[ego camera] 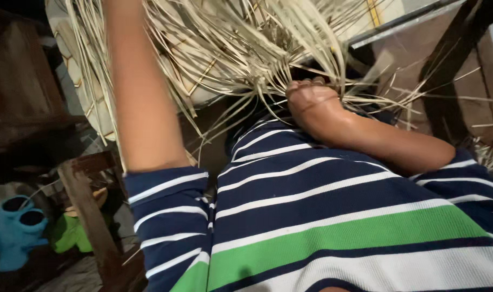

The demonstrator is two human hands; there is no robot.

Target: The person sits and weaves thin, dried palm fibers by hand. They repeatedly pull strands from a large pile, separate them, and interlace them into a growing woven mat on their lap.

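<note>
L hand cut off by top edge; arm blurred.

No package, label, sign or screen appeared anywhere in the head view (neither near the hands nor in the dim corners around them).
</note>
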